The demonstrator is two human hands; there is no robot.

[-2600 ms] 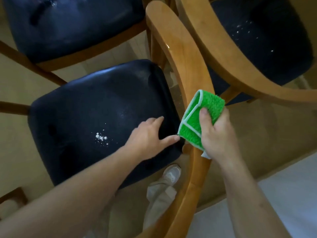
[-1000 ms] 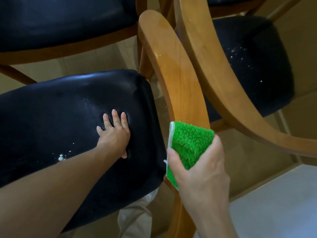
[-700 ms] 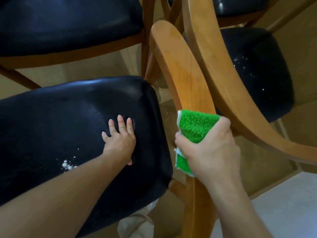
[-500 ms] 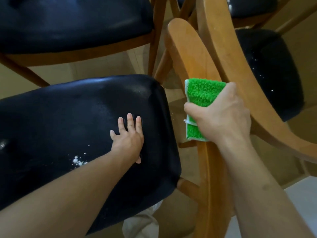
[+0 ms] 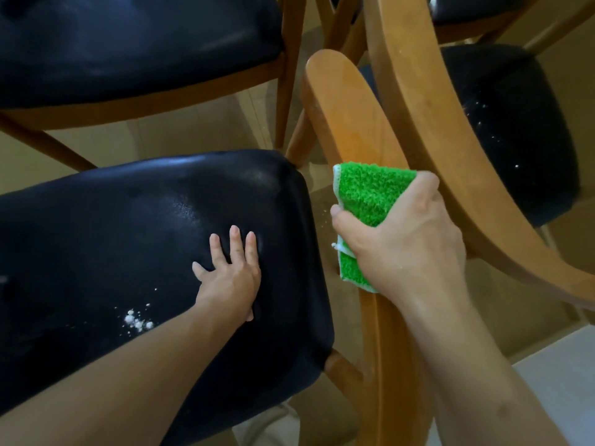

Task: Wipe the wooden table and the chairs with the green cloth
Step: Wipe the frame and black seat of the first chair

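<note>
While my right hand (image 5: 409, 239) has its grip wrapped around the folded green cloth (image 5: 367, 194), thumb on the near-left edge and fingers curled over the far-right edge, the cloth sits pressed against the curved wooden backrest (image 5: 351, 114) of the nearest chair. That rail is what I judge the next stroke depends on: its long axis runs from the bottom of the view, under my right forearm, up and slightly left to its rounded tip, so the bare wood lies straight ahead of the cloth, away from me. The cloth lies along that same line, and I would slide it along the rail rather than across it. My left hand (image 5: 230, 278) grips nothing; it lies flat, fingers straight and spread, on the black seat cushion (image 5: 145, 226) just left of the rail, which I read as bracing the chair. It is near the rail, but the right hand is the one already on it. White crumbs (image 5: 136, 320) lie on the cushion beside my left wrist, well apart from the cloth, so the seat looks not yet wiped. A second chair's backrest (image 5: 450, 140) curves close on the right, leaving little room for my knuckles. I cannot see the wooden bench anywhere.
</note>
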